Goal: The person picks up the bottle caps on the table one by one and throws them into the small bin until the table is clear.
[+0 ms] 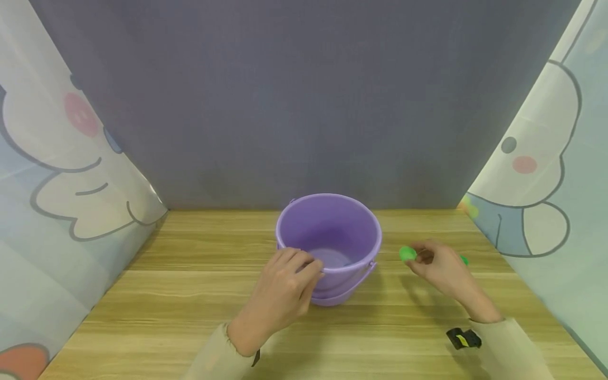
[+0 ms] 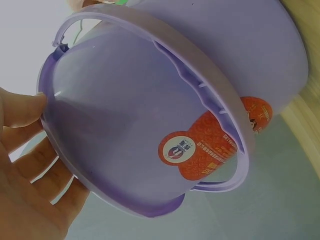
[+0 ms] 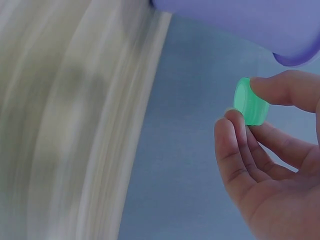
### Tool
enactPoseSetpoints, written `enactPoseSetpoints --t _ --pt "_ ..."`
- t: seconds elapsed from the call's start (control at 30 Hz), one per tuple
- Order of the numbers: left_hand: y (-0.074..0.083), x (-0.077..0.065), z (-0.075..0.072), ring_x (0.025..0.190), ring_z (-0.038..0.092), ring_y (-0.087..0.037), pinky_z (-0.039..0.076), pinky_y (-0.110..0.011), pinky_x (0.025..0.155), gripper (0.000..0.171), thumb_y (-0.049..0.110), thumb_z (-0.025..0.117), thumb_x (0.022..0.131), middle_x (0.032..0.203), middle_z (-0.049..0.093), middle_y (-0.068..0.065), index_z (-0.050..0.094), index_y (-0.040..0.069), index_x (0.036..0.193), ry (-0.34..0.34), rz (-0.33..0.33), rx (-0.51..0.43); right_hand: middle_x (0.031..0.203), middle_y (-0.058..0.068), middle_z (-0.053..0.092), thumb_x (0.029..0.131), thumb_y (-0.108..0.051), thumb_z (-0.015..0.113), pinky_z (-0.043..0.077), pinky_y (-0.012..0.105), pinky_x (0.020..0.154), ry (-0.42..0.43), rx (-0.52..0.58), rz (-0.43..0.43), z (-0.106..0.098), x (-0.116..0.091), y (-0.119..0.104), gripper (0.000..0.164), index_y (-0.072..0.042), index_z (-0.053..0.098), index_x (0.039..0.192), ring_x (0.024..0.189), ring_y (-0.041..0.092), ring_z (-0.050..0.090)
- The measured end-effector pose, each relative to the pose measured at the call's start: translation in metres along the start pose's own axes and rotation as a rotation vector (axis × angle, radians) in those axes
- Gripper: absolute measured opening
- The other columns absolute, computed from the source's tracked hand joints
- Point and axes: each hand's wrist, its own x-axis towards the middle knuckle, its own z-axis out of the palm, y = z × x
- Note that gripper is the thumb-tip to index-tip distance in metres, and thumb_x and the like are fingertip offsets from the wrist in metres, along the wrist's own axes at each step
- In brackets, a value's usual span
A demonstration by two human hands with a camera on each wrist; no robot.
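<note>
A purple bucket (image 1: 328,303) with a carrying handle (image 1: 353,290) stands upright on the table, its mouth facing up. My left hand (image 1: 285,287) grips the near left part of its rim, thumb and fingers on either side of the edge. In the left wrist view, a red label (image 2: 210,145) shows on the bucket's outside, and the handle hangs down across it. To the right of the bucket, my right hand (image 1: 442,266) pinches a small green cap (image 3: 252,102) between thumb and fingertips, held above the table. The bucket's grey-purple floor is partly visible inside.
Another green thing (image 1: 464,259) peeks out just beyond my right hand, mostly hidden by it. The wood-grain table (image 1: 190,295) ends at a dark grey back wall (image 1: 313,105). Cartoon-printed side cloths (image 1: 541,137) border it left and right. A black strap (image 1: 463,338) is at my right sleeve.
</note>
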Motion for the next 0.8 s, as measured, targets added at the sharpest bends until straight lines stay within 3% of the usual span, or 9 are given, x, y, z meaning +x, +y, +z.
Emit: enactPoseSetpoints --t 0.8 --pt "-0.001 -0.001 0.000 0.088 0.062 -0.021 0.053 -0.036 0.084 0.006 0.016 0.067 0.094 0.092 0.067 -0.001 0.070 0.010 0.095 0.001 0.002 0.003 0.105 0.009 0.067 0.089 -0.020 0.078 0.055 0.028 0.075 0.055 0.033 -0.059 -0.006 0.009 -0.025 0.040 0.000 0.068 0.122 0.088 0.021 0.068"
